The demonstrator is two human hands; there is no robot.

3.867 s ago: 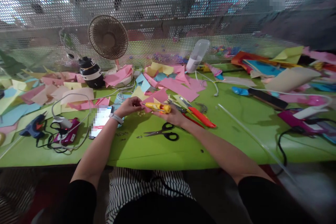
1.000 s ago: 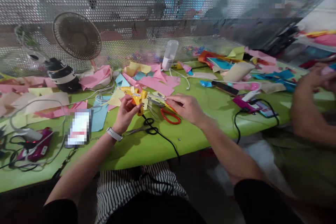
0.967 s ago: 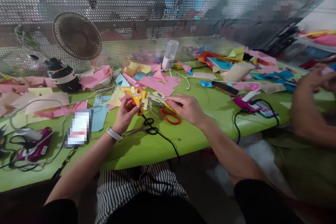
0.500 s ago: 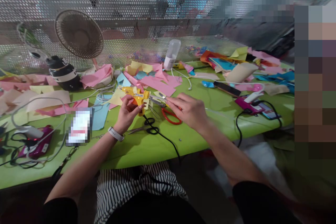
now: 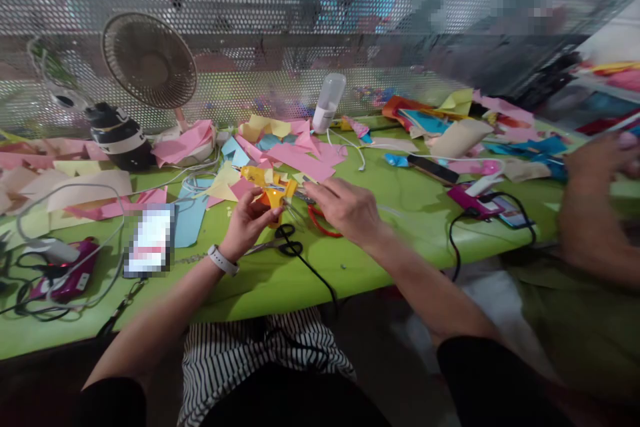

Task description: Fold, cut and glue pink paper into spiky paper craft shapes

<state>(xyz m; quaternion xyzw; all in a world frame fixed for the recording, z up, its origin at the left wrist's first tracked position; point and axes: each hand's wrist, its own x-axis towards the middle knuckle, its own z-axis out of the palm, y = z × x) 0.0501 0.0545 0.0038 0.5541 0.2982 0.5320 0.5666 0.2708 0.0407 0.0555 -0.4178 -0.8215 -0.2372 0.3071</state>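
My left hand [image 5: 250, 220], with a white watch band on the wrist, is closed round a yellow glue gun [image 5: 273, 190], its nozzle pointing left. Fingers bent together, my right hand [image 5: 345, 207] is just right of the gun's rear end. A small piece seems to be in its fingertips, but I cannot make it out. A red looped handle [image 5: 320, 221] shows under that hand, beside grey metal partly hidden by the gun and fingers. Below the gun, black-handled scissors [image 5: 289, 240] lie on the green table [image 5: 360, 260]; a black cord [image 5: 320, 273] crosses them.
Paper scraps [image 5: 300, 157] cover the back. A fan [image 5: 150, 63], black jug [image 5: 120, 137] and clear-topped bottle [image 5: 329, 103] stand there. At left are a phone [image 5: 150, 240] and purple power strip [image 5: 75, 273]; another purple strip [image 5: 475, 203] lies right, near another person's arm [image 5: 593, 207].
My right hand has shifted slightly left, closer to the glue gun's rear. The gun has moved slightly right and down in view. The other person's arm now shows unblurred at right.
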